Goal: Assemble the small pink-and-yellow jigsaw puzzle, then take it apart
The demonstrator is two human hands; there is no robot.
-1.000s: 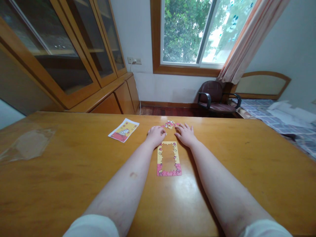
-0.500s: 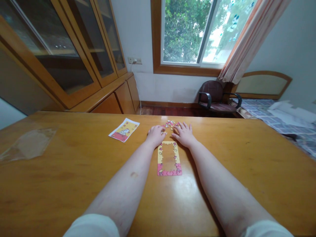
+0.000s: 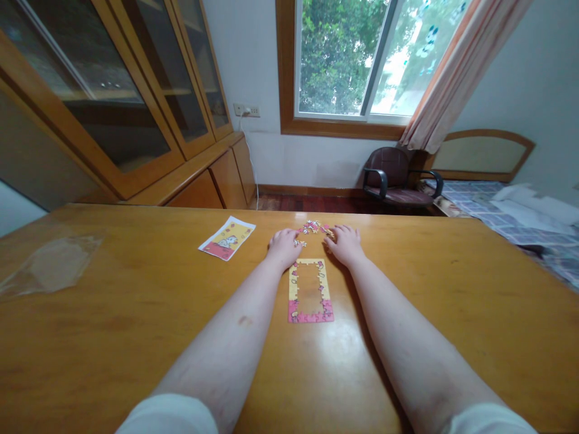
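A rectangular jigsaw border (image 3: pixel 310 317), yellow at the far end and pink at the near end, lies joined on the table around a bare middle. Just beyond it is a small heap of loose puzzle pieces (image 3: pixel 312 226). My left hand (image 3: pixel 283 248) rests at the left of the heap, fingers loosely bent and apart, with a few pieces (image 3: pixel 299 243) beside its fingertips. On the other side my right hand (image 3: pixel 346 245) has bent, parted fingers over pieces (image 3: pixel 329 232) at the heap's right edge. Some fingertips are hidden.
A picture card (image 3: pixel 228 239) with a white animal on yellow and pink lies left of the heap. Farther left is a clear plastic bag (image 3: pixel 54 263) on the wooden table (image 3: pixel 181 337). An office chair (image 3: pixel 393 175) stands beyond the table, near a bed (image 3: pixel 479 202).
My right hand has shifted slightly right, and its spread fingers have bent in, uncovering pieces at the heap's right edge. My left hand and the jigsaw border have barely moved.
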